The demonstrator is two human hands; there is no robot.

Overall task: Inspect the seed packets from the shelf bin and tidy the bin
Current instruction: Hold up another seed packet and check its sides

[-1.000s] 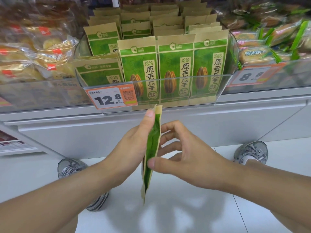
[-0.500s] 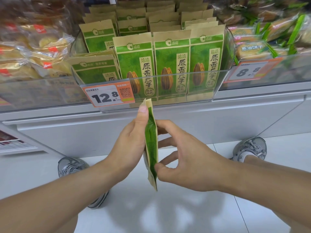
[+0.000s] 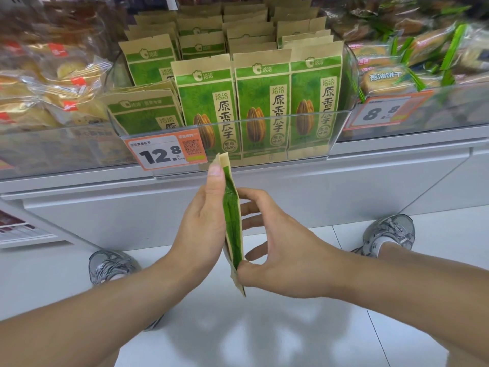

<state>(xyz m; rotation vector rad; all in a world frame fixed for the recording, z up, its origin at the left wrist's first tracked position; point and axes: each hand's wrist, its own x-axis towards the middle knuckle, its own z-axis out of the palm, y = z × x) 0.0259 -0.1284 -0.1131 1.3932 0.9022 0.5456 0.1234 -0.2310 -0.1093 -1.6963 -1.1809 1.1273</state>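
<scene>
I hold one green and tan seed packet [image 3: 232, 229] edge-on in front of the shelf, below the bin. My left hand [image 3: 203, 221] lies flat along its left face, thumb near the top edge. My right hand [image 3: 275, 250] pinches the packet's lower edge with thumb and fingers, the other fingers spread behind it. The clear plastic bin [image 3: 341, 123] on the shelf holds several upright rows of matching seed packets [image 3: 262, 102]. At the bin's left front, a few packets [image 3: 145, 112] lean over, slumped lower than the rest.
An orange price tag [image 3: 166, 152] reading 12.8 hangs on the bin front. Bagged pastries [image 3: 47, 88] fill the left bin, green-wrapped biscuits [image 3: 397, 72] the right, tagged 8.8. A grey shelf base [image 3: 317, 186] runs below. My two shoes [image 3: 111, 266] stand on white floor tiles.
The packet has been raised and turned more upright between my hands. My right hand's pinch has slid to its lower edge, and the view has moved closer to the shelf.
</scene>
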